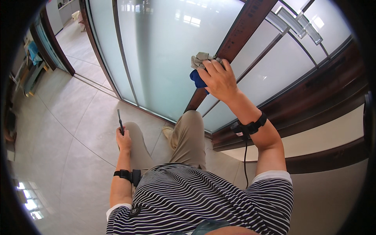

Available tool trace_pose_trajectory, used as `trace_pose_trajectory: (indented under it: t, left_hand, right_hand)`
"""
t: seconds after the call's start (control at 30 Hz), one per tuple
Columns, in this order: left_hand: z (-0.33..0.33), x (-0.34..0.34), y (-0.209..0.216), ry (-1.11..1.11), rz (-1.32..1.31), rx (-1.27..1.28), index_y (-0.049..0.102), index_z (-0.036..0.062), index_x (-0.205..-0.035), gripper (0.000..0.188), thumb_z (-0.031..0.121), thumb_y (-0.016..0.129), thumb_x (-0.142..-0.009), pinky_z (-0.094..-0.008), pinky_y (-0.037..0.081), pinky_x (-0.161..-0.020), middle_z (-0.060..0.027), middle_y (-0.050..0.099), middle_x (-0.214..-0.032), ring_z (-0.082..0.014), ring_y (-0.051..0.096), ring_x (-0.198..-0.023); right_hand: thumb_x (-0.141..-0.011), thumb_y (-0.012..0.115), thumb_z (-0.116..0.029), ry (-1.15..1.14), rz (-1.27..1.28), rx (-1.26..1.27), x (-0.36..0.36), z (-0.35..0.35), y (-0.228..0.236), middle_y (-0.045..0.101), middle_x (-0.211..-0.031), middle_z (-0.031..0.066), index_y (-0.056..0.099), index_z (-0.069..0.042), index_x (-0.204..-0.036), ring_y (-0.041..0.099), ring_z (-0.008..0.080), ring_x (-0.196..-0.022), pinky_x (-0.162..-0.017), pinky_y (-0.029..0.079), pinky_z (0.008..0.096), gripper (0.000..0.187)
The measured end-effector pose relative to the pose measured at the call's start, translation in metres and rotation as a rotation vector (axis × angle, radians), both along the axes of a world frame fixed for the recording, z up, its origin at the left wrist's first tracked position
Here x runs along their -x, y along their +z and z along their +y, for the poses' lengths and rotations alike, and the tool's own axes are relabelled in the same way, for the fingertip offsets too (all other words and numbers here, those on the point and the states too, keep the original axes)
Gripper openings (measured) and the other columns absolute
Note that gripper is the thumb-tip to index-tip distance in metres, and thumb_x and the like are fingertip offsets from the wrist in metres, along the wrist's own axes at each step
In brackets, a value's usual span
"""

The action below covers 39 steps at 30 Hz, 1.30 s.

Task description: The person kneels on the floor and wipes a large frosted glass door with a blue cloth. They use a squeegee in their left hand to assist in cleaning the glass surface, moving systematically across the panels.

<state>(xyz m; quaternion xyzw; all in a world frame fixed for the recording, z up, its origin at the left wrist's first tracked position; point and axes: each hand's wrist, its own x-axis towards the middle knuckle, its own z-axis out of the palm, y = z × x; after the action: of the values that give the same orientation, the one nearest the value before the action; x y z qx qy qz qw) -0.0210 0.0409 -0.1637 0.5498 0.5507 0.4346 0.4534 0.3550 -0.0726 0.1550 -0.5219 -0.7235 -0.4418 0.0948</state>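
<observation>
My right hand (220,80) is raised and closed around a bunched cloth (199,62), partly grey-beige and partly dark blue; whether it is one cloth or two I cannot tell. The cloth lies against the dark brown wooden door stile (243,29), which has small marks along it. Low at my left, beside my knee, my left hand (124,141) is closed on a slim tool (120,120) with a dark handle and a narrow grey tip pointing up and away. Its exact kind is not clear. Frosted glass (164,58) fills the panel left of the stile.
Another glass panel (258,82) with dark bars and clear bevelled pieces stands right of the stile. Brown wooden trim (313,102) runs along the right wall. Pale tiles (78,129) cover the floor; an open doorway (76,39) is at far left. A black cable (245,164) hangs from my right wrist strap.
</observation>
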Motion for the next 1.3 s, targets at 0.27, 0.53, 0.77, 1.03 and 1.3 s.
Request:
trace_pose_trajectory:
  t: [0.27,0.53,0.77,1.03,1.3]
  left_hand:
    - [0.018,0.003,0.000,0.039,-0.088,0.037,0.050,0.0071,-0.086,0.018,0.019,0.064,-0.090,-0.0261,0.043,-0.054,-0.0011,0.053,-0.067,-0.0099,0.051,-0.058]
    - [0.022,-0.001,0.016,0.000,0.267,-0.060,0.053,0.0032,-0.084,0.025,0.024,0.065,-0.088,-0.0354,0.046,-0.059,-0.0072,0.057,-0.065,-0.0195,0.055,-0.059]
    - [0.024,0.004,0.032,-0.093,0.296,-0.031,0.055,0.0028,-0.087,0.026,0.026,0.066,-0.088,-0.0384,0.047,-0.063,-0.0100,0.059,-0.069,-0.0237,0.057,-0.063]
    - [0.033,0.022,0.027,-0.091,0.288,-0.049,0.055,0.0035,-0.087,0.023,0.024,0.066,-0.088,-0.0359,0.047,-0.063,-0.0091,0.060,-0.070,-0.0218,0.057,-0.062]
    - [0.024,0.004,0.052,-0.110,0.386,-0.055,0.055,0.0029,-0.089,0.026,0.027,0.066,-0.086,-0.0390,0.047,-0.065,-0.0124,0.061,-0.072,-0.0267,0.059,-0.066]
  right_hand:
    - [-0.077,0.063,-0.014,-0.084,-0.075,-0.043,0.009,0.000,0.014,0.057,-0.097,0.0057,0.063,-0.013,-0.094,0.054,0.0212,-0.091,-0.076,0.043,0.0372,0.017]
    - [-0.064,0.081,-0.010,-0.122,0.108,-0.368,0.037,0.033,0.150,0.050,-0.133,0.0181,0.058,-0.009,-0.125,0.046,0.0369,-0.123,-0.099,0.038,0.0501,0.065]
    - [-0.083,0.058,-0.017,0.015,0.112,0.103,0.016,0.035,-0.015,0.058,-0.128,0.0083,0.066,-0.014,-0.102,0.049,0.0276,-0.124,-0.098,0.040,0.0472,0.021]
    - [-0.082,0.061,-0.018,-0.058,0.055,0.005,0.020,0.029,-0.024,0.060,-0.120,0.0051,0.066,-0.016,-0.092,0.052,0.0232,-0.110,-0.091,0.041,0.0395,0.012]
    - [-0.067,0.079,-0.011,-0.205,0.166,-0.563,0.058,0.066,0.173,0.049,-0.135,0.0219,0.057,-0.006,-0.125,0.045,0.0386,-0.128,-0.102,0.036,0.0533,0.062]
